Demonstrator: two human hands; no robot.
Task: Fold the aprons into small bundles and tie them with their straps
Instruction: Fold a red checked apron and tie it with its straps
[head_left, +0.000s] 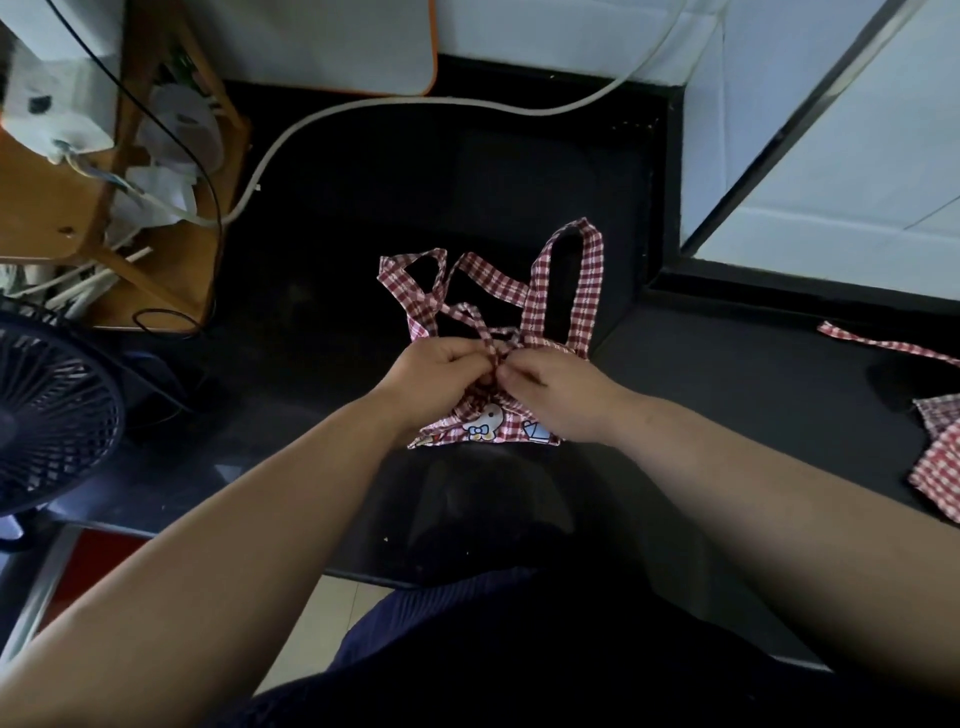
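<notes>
Tabletop (363, 208), black and glossy, takes up most of the view, with a dark fan (47, 415) at its left edge and a white cable (415, 101) curving across the far side. A second checked apron (940, 457) lies loose at the right edge, well apart from the work.

The apron in hand (483, 428) sits in the middle of the tabletop, just in front of the person. It is red-and-white check with a cartoon print and is folded into a small flat bundle. Its straps (540, 291) fan out beyond it in loops and loose ends.

The cloth looks thin, soft and light. It should be easy to bunch, but the bundle will likely spring open if the pressure comes off. The flat, limp straps should knot readily. The best hold is probably close to where they cross on top of the bundle, so that the pull tightens there and does not drag the folds apart.

Both bare forearms reach forward and converge over the bundle. The left hand (441, 371) has its fingers curled, pinching a strap at the crossing. The right hand (561, 389) meets it knuckle to knuckle, its fingertips pinching the strap beside it. Both hands appear to bear down on the bundle.
</notes>
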